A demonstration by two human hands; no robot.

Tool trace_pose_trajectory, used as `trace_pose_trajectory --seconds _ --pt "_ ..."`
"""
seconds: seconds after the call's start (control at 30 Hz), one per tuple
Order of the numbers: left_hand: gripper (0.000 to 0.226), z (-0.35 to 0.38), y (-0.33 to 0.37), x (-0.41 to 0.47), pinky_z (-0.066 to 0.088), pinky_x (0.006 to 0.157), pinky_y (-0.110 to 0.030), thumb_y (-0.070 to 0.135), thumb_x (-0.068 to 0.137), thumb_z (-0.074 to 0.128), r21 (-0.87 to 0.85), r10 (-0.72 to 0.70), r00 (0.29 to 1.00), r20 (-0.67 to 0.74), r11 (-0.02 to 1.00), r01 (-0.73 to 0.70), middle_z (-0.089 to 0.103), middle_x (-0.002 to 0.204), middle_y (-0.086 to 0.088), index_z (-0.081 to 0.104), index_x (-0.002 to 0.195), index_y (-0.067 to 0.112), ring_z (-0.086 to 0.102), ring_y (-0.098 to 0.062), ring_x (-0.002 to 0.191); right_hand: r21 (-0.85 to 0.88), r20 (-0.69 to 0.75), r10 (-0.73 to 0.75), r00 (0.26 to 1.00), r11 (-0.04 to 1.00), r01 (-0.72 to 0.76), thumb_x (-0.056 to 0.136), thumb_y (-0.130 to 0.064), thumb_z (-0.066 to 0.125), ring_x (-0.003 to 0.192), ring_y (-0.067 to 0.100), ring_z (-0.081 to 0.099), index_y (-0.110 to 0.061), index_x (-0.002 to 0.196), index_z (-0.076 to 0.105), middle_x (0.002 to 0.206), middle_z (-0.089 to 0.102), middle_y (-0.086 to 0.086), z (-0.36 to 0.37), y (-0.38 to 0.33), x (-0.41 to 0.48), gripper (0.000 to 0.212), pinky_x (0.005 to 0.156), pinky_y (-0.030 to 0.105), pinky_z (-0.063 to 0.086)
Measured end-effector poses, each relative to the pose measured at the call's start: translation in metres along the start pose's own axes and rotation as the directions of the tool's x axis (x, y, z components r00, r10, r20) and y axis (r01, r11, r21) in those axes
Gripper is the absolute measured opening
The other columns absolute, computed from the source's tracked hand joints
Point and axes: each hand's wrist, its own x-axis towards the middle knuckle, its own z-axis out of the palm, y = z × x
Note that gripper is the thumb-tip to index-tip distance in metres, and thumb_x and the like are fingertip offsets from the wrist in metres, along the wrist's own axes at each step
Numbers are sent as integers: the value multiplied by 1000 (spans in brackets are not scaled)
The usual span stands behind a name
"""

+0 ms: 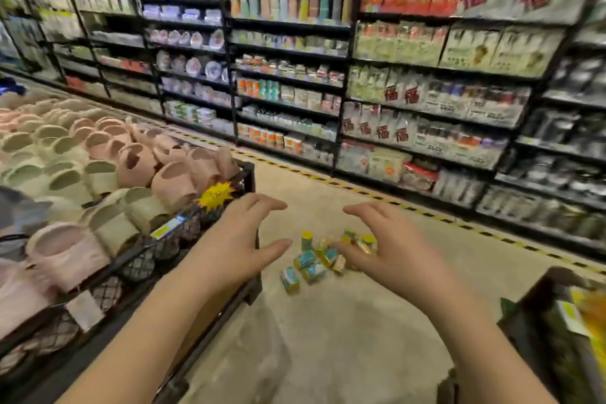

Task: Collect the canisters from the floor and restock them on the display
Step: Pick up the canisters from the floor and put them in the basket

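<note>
Left hand (pixel 242 239) & right hand (pixel 387 246): grip apart, empty, over canisters (pixel 314 262) on floor (pixel 328 321). Best get low, close in from both sides, scoop w/o scattering.

The canisters (pixel 310 265) show teal-and-white labels with yellow bands and yellow lids (finer print is blurred). The floor (pixel 328 321) is mottled beige-grey, edged by a yellow-and-black striped line (pixel 360 192). Pale pink and sage-green slippers (pixel 137 164) fill a black lattice crate (pixel 250 175) bearing a yellow starburst tag (pixel 214 195).
</note>
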Motion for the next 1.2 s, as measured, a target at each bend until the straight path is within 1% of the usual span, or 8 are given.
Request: trace_pose_trajectory --seconds 0.17,0.3,0.47,0.53,0.6,0.8,1.03,1.2 --pt "66 63 20 81 35 112 -28 68 85 55 -37 14 997 74 999 -11 45 140 14 48 142 34 38 -5 134 36 -5 91 996 995 -91 89 -56 67 131 11 48 -36 144 48 143 47 -14 -10 90 32 63 104 30 44" --pt "58 103 12 141 35 113 -30 54 91 63 -50 24 990 140 999 -17 45 141 14 48 142 33 39 -5 134 56 -16 156 988 986 -155 87 -59 66 129 8 49 -37 143 49 140 48 -16 -3 146 64 61 103 31 45" --pt "55 157 -25 225 33 110 -25 56 90 63 -78 25 984 175 997 -12 44 140 18 48 140 39 38 -3 134 38 27 221 975 974 -222 89 -58 65 129 9 49 -39 142 50 140 50 -15 24 207 124 58 105 30 43" --pt "56 179 -47 264 32 108 -22 57 89 63 -94 29 982 187 996 -11 45 140 17 48 140 39 39 -3 133 20 45 236 971 971 -238 91 -54 65 129 7 48 -38 142 50 140 49 -15 37 231 156 56 103 26 39" --pt "56 199 -70 304 35 109 -25 56 89 65 -133 23 979 201 991 4 45 139 16 49 139 39 40 -5 134 4 54 261 964 965 -261 92 -54 64 128 5 47 -38 142 50 140 49 -16 49 253 191 54 100 22 38" --pt "54 251 -131 408 34 104 -22 54 89 66 -186 -8 949 316 980 70 44 137 18 49 139 38 40 -2 130 9 122 338 933 940 -341 90 -55 63 126 9 51 -38 140 52 137 51 -15 90 315 292 54 100 27 44" --pt "48 316 -173 488 39 96 -18 51 89 68 -204 -60 889 454 964 169 48 129 17 53 133 37 48 1 118 43 203 353 913 929 -368 90 -50 67 119 8 55 -37 137 55 133 54 -15 135 391 380 51 88 21 42" --pt "70 378 -202 528 38 95 -15 69 75 53 -165 -131 851 508 955 246 51 127 12 56 132 29 48 4 110 38 264 339 903 932 -361 89 -47 69 119 15 57 -33 139 55 134 56 -9 183 453 429 53 86 25 41"
